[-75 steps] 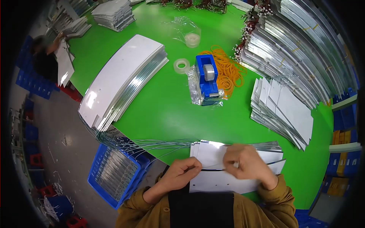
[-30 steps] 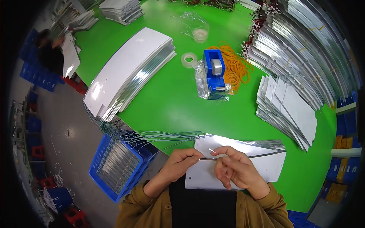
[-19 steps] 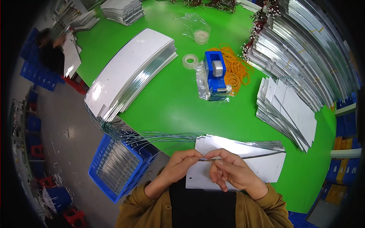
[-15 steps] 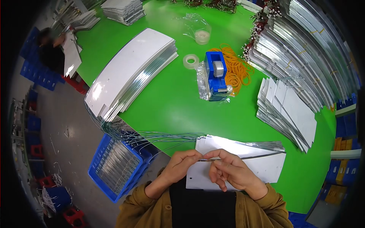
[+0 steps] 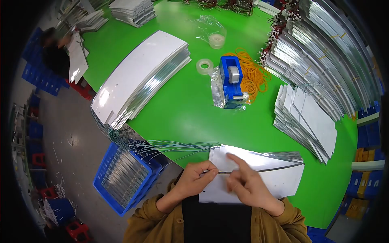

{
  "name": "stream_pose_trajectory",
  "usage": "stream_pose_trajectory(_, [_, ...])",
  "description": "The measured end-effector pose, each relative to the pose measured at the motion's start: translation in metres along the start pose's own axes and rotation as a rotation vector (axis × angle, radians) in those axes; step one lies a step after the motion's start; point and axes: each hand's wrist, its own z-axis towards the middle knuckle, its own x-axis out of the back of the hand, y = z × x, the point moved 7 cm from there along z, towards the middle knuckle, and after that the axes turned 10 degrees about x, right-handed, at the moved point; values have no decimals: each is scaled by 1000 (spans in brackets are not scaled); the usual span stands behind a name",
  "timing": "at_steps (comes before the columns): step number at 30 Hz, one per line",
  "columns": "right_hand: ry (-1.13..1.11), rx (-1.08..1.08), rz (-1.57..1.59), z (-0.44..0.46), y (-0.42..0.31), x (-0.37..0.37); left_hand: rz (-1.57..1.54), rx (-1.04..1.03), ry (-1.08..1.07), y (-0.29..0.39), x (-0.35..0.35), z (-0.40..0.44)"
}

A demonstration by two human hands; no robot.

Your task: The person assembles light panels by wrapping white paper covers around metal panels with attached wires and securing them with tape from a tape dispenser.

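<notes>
In front of me lie white panels with silvery edges, one front panel and a fanned stack behind it, split by a dark line. My left hand is closed in a pinch at the left end of that line; what its fingertips hold is too small to make out. Over the front panel, my right hand is slightly blurred, index finger stretched out and the other fingers partly curled, with nothing visible in it. Thin green-grey wires run left from the fanned stack.
A tall stack of white panels stands at left, above a blue basket of clear strips. Further back are a blue tape dispenser, a tape roll and orange rubber bands. More panels lie right. Another person sits far left.
My right hand has moved away from the left fingertips, its index finger now extended upward. My left hand stays pinched in nearly the same place.
</notes>
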Motion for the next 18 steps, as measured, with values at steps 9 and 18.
stream_pose_trajectory(9, [97, 289, -257, 14, -9, 2, -100, 56, -39, -5, -5, -1])
stream_pose_trajectory(18, [4, 367, -401, 19, -11, 3, -263, 81, -37, -2, 5, -12])
